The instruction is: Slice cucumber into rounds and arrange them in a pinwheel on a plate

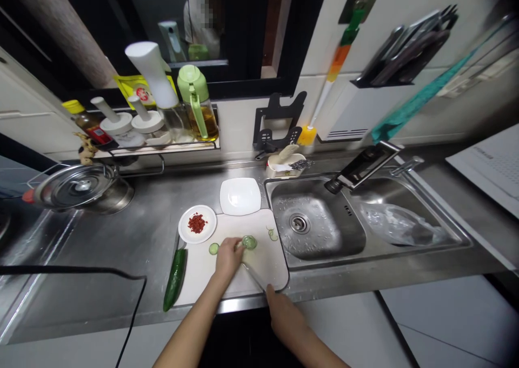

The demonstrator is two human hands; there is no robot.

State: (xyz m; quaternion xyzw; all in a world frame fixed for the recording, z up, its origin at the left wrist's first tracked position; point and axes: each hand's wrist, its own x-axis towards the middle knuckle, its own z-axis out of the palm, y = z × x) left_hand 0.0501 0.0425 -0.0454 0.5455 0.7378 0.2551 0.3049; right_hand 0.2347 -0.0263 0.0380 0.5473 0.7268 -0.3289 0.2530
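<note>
My right hand is closed round the handle of a knife, whose blade reaches up and left over the white cutting board. The curled fingers of my left hand pinch at the edge of a small pile of cucumber slices, close to the knife tip. What lies under those fingers is partly hidden. Left of this hand, a single cucumber slice lies flat. Thin green peel-like strips sit near the board's right side. A dark green cucumber piece rests along the board's left edge.
A white plate of chopped red bits overlaps the board's upper left corner. Behind the board is a white square plate. The steel sink adjoins on the right, a lidded pot stands left, and a black cable crosses the lower left.
</note>
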